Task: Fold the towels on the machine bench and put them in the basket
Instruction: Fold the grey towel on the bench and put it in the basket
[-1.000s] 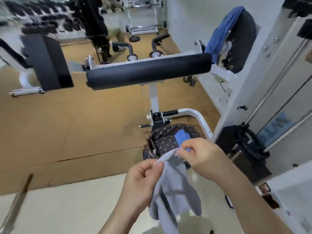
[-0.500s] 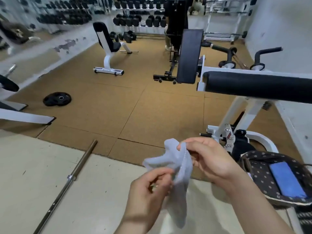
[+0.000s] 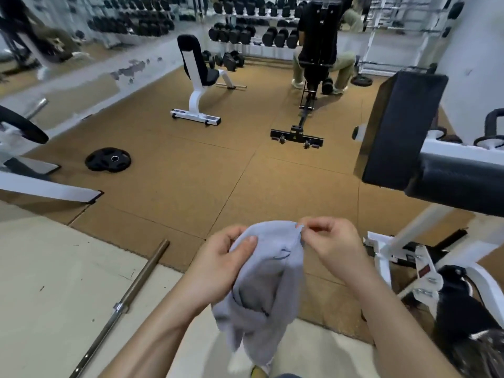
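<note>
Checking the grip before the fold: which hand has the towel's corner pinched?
The right hand: its fingertips pinch the grey towel's upper corner. The left hand instead grips a bunched edge, thumb flat on the cloth.

This is a gym. Racks of dumbbells [image 3: 245,34] (black, in rows) line the far wall. A padded bench [image 3: 200,75], a weight plate [image 3: 108,159] and a steel bar [image 3: 122,304] sit on the floor.

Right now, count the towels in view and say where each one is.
1. A grey towel hangs between the hands: the left hand grips its upper edge, the right hand pinches its top corner. Others may lie out of frame.
</note>
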`<state>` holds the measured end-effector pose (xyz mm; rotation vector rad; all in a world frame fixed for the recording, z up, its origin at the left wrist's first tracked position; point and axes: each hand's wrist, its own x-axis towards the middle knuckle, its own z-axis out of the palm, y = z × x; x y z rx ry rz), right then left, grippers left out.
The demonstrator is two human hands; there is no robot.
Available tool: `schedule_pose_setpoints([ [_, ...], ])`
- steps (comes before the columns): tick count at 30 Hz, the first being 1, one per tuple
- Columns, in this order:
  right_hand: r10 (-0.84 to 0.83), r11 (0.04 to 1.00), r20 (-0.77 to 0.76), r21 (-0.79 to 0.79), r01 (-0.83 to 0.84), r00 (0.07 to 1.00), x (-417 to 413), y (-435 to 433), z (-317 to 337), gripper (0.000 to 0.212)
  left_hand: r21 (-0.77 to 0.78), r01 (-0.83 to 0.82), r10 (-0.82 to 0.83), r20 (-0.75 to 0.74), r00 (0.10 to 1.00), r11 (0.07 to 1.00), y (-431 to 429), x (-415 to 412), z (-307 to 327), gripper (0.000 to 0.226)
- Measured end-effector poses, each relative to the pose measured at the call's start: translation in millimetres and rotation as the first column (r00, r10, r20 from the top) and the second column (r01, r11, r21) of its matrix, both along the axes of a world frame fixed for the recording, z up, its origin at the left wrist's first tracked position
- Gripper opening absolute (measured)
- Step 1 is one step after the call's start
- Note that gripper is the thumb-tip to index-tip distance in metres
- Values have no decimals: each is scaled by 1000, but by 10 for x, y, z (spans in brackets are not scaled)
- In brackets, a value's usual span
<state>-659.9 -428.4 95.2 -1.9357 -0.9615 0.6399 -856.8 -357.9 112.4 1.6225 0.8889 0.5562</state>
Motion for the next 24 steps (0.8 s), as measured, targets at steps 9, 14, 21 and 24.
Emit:
schedule_pose_setpoints([
  [9,410,906,-189,-24,-422,892,348,1304,304,76,-191,-106,141,180,974,976,1560,1237,266,37],
  [14,84,993,-96,91,-76,992,894,2054,237,34,-39,119,-114,104,988,992,2457,1613,254,55],
  [21,-72,995,-13,69,72,997,1766,3281,356,30,372,324,-222,-292,930,870,4033,2464,-26,17],
  [24,-285,952,352,-2,306,891,2167,3746,438,23,560,378,-247,-297,922,737,4640,2871,83,30],
])
